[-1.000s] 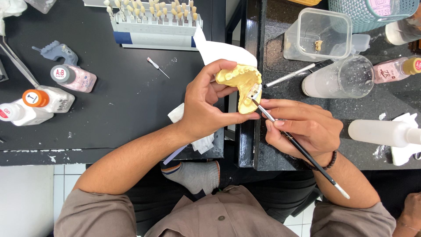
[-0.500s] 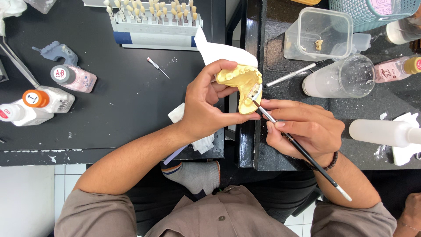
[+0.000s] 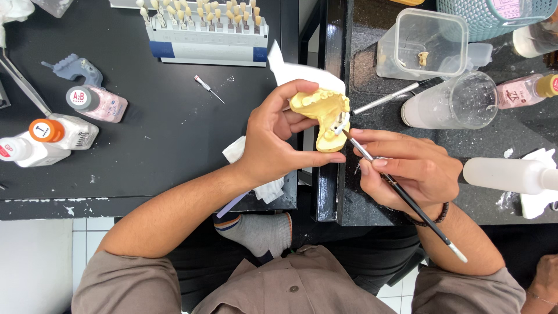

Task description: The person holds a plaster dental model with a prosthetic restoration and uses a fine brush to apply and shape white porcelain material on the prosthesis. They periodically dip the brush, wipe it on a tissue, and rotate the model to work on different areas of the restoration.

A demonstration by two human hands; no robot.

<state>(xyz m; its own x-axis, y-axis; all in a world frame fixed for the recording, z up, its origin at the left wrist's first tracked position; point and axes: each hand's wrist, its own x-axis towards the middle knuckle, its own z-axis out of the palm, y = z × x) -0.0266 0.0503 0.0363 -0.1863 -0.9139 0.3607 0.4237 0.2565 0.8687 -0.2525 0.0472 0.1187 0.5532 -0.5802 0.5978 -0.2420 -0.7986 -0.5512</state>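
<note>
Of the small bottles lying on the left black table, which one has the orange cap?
The white bottle with the round orange cap, lying on its side in the middle of the three. The pink bottle above it has a grey cap, and the white one below a red cap.

**Short sleeves, a bead bracelet, one grey sock**

The person wears a taupe-brown shirt [image 3: 302, 285] with short sleeves ending above the elbows and a small round button on its front. Both forearms are bare. A bracelet [image 3: 440, 214] of dark beads circles the right wrist. Dark trousers cover the lap, and a grey sock [image 3: 256, 231] with a darker toe shows on one foot.
</note>
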